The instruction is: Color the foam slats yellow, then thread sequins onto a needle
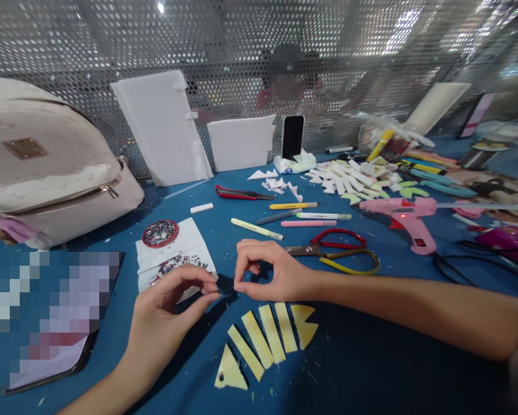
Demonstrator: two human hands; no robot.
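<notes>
My left hand (pixel 172 311) and my right hand (pixel 271 271) face each other above the blue table, fingertips a small gap apart. Between the two pinches runs something thin, like a thread or wire (pixel 227 289), hard to make out. Just below them lie yellow foam pieces in a fish shape: a triangular head (pixel 231 372) with a dark eye hole, several strips (pixel 257 340) and a notched tail (pixel 304 327). Behind my left hand, white paper (pixel 196 236) holds loose beads and a red-rimmed dish of beads (pixel 160 233). Scissors (pixel 304 251) lie just behind my right hand.
Markers (pixel 308 223) and a red cutter (pixel 237 193) lie farther back. On the right are a pink glue gun (pixel 414 216) with its cable and foam scraps (pixel 349 176). A tablet (pixel 68 323) and a backpack (pixel 51 167) stand left; a phone (pixel 292 137) leans behind.
</notes>
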